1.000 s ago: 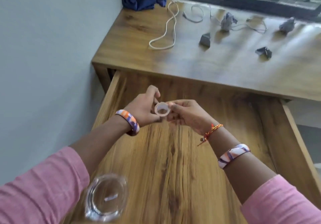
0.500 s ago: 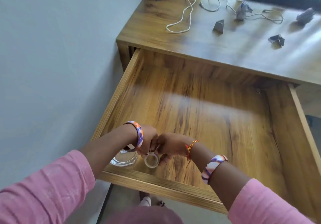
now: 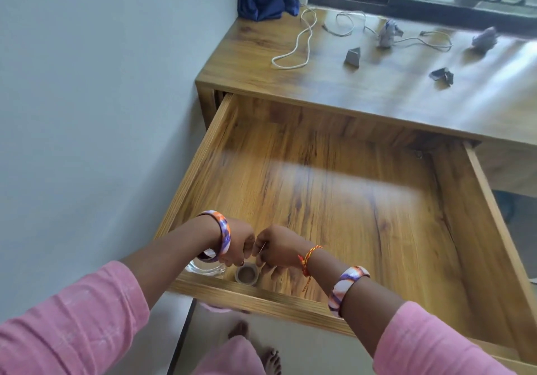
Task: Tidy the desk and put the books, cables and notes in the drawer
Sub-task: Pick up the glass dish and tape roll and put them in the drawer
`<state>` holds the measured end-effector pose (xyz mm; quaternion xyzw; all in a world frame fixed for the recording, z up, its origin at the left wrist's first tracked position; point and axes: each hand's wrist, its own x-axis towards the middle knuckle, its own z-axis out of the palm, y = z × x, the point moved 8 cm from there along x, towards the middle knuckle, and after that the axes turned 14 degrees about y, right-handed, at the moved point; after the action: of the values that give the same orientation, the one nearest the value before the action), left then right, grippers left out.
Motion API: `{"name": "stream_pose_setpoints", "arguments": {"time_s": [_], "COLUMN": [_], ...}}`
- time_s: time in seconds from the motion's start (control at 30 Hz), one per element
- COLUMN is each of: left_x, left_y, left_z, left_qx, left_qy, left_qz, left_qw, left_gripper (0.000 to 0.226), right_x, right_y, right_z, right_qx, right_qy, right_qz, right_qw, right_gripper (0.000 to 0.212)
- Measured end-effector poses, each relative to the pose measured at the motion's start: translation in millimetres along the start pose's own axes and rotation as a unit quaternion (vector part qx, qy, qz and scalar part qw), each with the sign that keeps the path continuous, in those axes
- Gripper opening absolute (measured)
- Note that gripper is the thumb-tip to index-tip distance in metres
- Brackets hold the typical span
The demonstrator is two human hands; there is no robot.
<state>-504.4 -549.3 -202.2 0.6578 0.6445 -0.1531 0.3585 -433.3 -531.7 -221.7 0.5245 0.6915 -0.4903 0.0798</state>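
Small cup point(image 3: 246, 276) now on drawer point(image 3: 319, 200) floor; both hands above, fingers curled.

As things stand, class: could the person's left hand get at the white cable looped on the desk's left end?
Probably yes: nothing stands between the left hand and the white cable, but it must clear the drawer first.

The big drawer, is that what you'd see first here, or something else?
Yes, the wide-open wooden drawer fills the middle. At its front left corner the left hand and right hand meet just above a small round clear container, with a clear glass dish beside it. Behind, the desk still carries a white cable and crumpled paper scraps.
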Motion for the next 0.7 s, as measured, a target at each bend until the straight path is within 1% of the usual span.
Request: {"name": "stream_pose_setpoints", "arguments": {"time_s": [0.1, 0.17, 0.23, 0.3, 0.33, 0.4, 0.43, 0.5, 0.53, 0.57, 0.6, 0.63, 0.7], "left_x": [2, 7, 11, 17, 16, 32, 42, 61, 62, 59, 56, 53, 59], "left_y": [16, 31, 49, 71, 84, 97, 103, 119, 138, 160, 178, 198, 228], "left_z": [-18, -26, -30, -35, -37, -29, -26, -28, -30, -31, -35, -41, -53], "left_qx": [0.015, 0.024, 0.025, 0.028, 0.024, 0.025, 0.009, 0.002, 0.023, 0.022, 0.023, 0.021, 0.033], "left_qy": [0.018, 0.012, -0.002, -0.013, -0.031, -0.06, -0.055, -0.02, -0.023, -0.033, -0.028, -0.013, 0.033], "left_qz": [0.023, 0.04, 0.067, 0.093, 0.1, 0.12, 0.127, 0.133, 0.163, 0.192, 0.207, 0.23, 0.257], "left_qw": [0.999, 0.999, 0.997, 0.995, 0.994, 0.991, 0.99, 0.991, 0.986, 0.981, 0.978, 0.973, 0.965], "left_gripper": [0.025, 0.026, 0.027, 0.027, 0.026, 0.021, 0.022, 0.033, 0.028, 0.022, 0.021, 0.026, 0.032], "right_x": [-4, -9, -15, -25, -30, -43, -47, -57, -62, -67, -73, -79, -91], "right_y": [2, 5, 13, 31, 43, 65, 74, 91, 98, 104, 108, 114, 126], "right_z": [-20, -42, -58, -65, -67, -78, -86, -107, -120, -133, -146, -159, -185], "right_qx": [-0.01, -0.022, -0.066, -0.096, -0.107, -0.125, -0.134, -0.143, -0.146, -0.151, -0.156, -0.156, -0.162], "right_qy": [0.016, 0.038, 0.038, -0.008, -0.034, -0.051, -0.048, -0.01, 0.022, 0.058, 0.095, 0.132, 0.192], "right_qz": [-0.006, -0.005, -0.002, 0.032, 0.053, 0.091, 0.102, 0.109, 0.109, 0.106, 0.101, 0.097, 0.082], "right_qw": [1.0, 0.999, 0.997, 0.995, 0.992, 0.987, 0.985, 0.984, 0.983, 0.981, 0.978, 0.974, 0.964], "right_gripper": [0.02, 0.022, 0.021, 0.014, 0.014, 0.02, 0.023, 0.022, 0.018, 0.015, 0.017, 0.02, 0.023]}}
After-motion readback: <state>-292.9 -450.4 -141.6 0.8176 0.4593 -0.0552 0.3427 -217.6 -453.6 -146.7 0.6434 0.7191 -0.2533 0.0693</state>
